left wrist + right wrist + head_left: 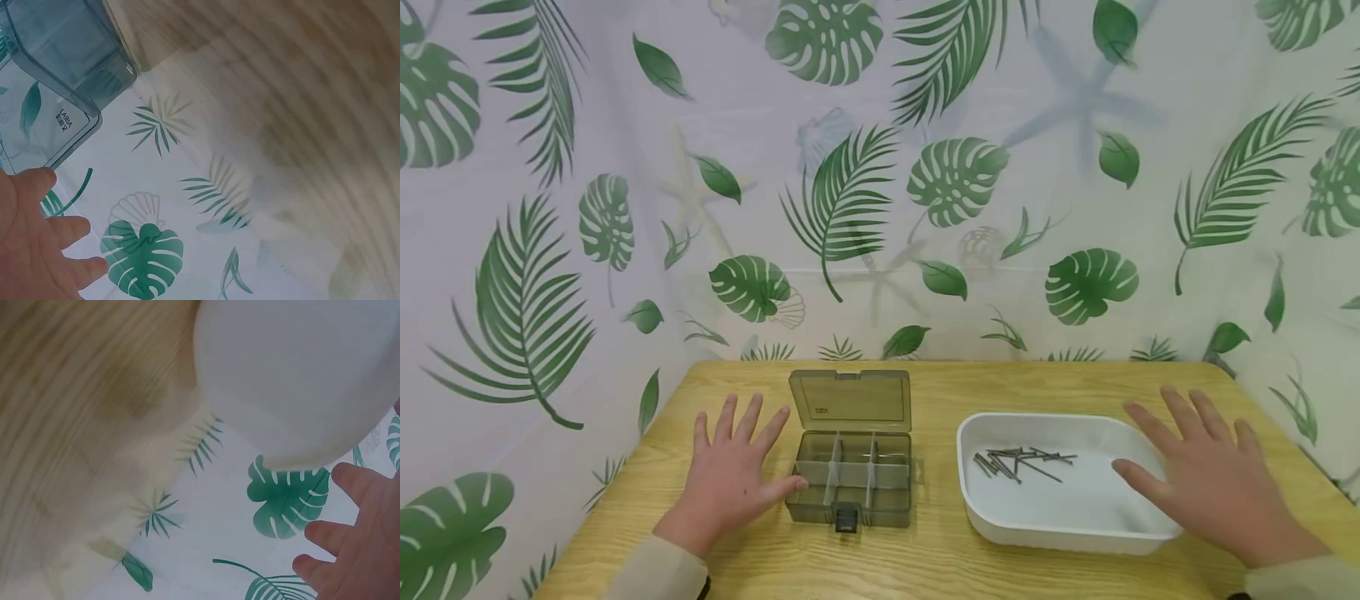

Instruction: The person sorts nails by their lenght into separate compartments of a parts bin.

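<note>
My left hand (730, 471) is spread palm down at the left of a smoky clear compartment box (850, 517), its thumb overlapping the box's left side in the head view. The box's lid (852, 400) stands raised at the back, and white dividers split the inside into several cells. A black latch (846, 520) sits at the front. To the right, a white tray (1060, 533) holds a loose pile of metal nails (1017, 458) toward its left side. My right hand (1217, 475) is spread over the tray's right rim with nothing in its grasp.
Box and tray stand side by side on a wooden table (940, 575), a strip of tabletop between them. Behind and at both sides hangs a white curtain (865, 108) printed with green leaves.
</note>
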Demonstrator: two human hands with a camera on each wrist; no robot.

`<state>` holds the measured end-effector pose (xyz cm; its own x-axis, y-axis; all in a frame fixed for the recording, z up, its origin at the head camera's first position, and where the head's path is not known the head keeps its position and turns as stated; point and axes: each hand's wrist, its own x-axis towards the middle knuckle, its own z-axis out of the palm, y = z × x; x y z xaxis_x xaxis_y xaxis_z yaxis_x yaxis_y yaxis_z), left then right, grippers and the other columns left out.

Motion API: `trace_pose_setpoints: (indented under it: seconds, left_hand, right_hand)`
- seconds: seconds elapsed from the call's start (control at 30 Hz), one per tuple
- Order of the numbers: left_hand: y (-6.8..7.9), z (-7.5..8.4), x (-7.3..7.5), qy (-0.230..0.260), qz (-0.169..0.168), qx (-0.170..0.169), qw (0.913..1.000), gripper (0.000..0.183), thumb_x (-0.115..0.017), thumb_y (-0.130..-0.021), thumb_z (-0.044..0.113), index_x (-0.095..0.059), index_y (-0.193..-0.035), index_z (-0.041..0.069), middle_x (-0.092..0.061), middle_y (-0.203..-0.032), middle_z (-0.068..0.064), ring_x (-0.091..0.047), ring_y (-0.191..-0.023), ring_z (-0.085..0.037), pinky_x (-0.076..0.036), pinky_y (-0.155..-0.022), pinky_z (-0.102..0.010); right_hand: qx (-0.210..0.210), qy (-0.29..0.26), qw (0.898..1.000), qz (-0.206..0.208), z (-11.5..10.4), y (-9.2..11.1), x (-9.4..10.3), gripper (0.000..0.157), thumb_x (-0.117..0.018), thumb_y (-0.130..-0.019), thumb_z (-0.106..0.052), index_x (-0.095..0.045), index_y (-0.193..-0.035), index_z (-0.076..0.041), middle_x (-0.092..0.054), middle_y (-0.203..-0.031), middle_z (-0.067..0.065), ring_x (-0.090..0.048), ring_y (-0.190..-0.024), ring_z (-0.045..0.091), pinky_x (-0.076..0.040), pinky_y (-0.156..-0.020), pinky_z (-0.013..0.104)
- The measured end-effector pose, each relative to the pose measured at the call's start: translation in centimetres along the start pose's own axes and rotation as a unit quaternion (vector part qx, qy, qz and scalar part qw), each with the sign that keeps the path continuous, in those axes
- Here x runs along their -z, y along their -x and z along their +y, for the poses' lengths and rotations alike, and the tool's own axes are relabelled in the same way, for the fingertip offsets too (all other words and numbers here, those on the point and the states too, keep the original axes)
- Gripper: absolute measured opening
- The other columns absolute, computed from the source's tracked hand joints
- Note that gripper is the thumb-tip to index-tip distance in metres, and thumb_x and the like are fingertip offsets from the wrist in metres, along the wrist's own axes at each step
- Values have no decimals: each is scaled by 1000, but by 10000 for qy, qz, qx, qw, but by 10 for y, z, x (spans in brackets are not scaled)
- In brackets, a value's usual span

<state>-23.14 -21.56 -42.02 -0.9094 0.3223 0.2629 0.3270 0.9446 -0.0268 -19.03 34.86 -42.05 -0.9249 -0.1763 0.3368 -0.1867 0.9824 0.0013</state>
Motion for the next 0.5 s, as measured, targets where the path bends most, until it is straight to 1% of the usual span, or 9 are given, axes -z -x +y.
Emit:
trace_pose_setpoints:
  seconds: [0.13, 0.2, 0.27, 0.33, 0.4, 0.43, 0.47, 0.5]
  left_hand:
    - [1, 1, -4, -4, 42, -34, 10000, 96, -61, -84, 76, -35, -160, 24, -25, -163, -18, -15, -149, -48, -9, -109, -76]
    - [2, 1, -6, 55, 44, -49, 10000, 95, -63, -85, 74, -34, -160, 23, -26, -163, -18, -19, -148, -47, -13, -109, -76]
    - [2, 2, -7, 221, 21, -66, 9997, 94, -65, -86, 70, -33, -160, 22, -27, -162, -19, -23, -147, -47, -18, -108, -75]
    - [1, 3, -7, 576, -70, -44, 9983, 93, -67, -88, 64, -31, -161, 19, -28, -161, -20, -26, -145, -47, -23, -107, -74]
    - [0, 4, -7, 1103, -255, 28, 9936, 91, -69, -91, 57, -28, -162, 18, -30, -160, -20, -29, -144, -47, -30, -106, -71]
    - [-1, 4, -7, 1448, -379, 99, 9887, 90, -70, -92, 53, -27, -162, 17, -31, -160, -20, -31, -143, -46, -32, -106, -70]
    - [-2, 5, -7, 1822, -517, 194, 9817, 89, -70, -93, 49, -25, -162, 17, -31, -160, -20, -31, -143, -45, -33, -106, -68]
    - [-3, 5, -7, 2190, -658, 313, 9730, 89, -71, -93, 46, -23, -163, 16, -31, -160, -20, -31, -143, -44, -35, -106, -66]
  right_hand:
    - [241, -173, 9991, 290, -7, -3, 2, 74, -64, -92, -60, -46, -149, -18, -34, -151, 28, -23, -141, 54, -21, -97, 79]
    - [412, -226, 9979, 456, -12, -5, 3, 70, -70, -89, -54, -51, -145, -16, -39, -147, 28, -32, -135, 53, -26, -96, 77]
    - [598, -290, 9959, 612, -18, -7, 5, 66, -74, -87, -47, -55, -140, -15, -45, -142, 27, -42, -127, 52, -33, -93, 73]
    - [767, -343, 9943, 650, -24, -10, 5, 62, -77, -85, -41, -59, -137, -13, -52, -136, 24, -49, -120, 50, -40, -90, 69]
    - [879, -451, 9939, 483, -31, -13, 6, 57, -78, -85, -37, -62, -133, -11, -57, -130, 21, -55, -114, 46, -45, -88, 65]
    - [900, -545, 9939, 331, -35, -15, 7, 54, -78, -86, -36, -64, -131, -11, -59, -127, 18, -57, -112, 44, -47, -87, 63]
    - [899, -624, 9939, 120, -39, -17, 6, 51, -77, -87, -35, -65, -130, -10, -61, -126, 16, -58, -112, 42, -48, -88, 62]
    - [891, -710, 9934, -102, -43, -18, 6, 49, -77, -88, -35, -67, -128, -10, -62, -124, 14, -59, -112, 40, -49, -89, 60]
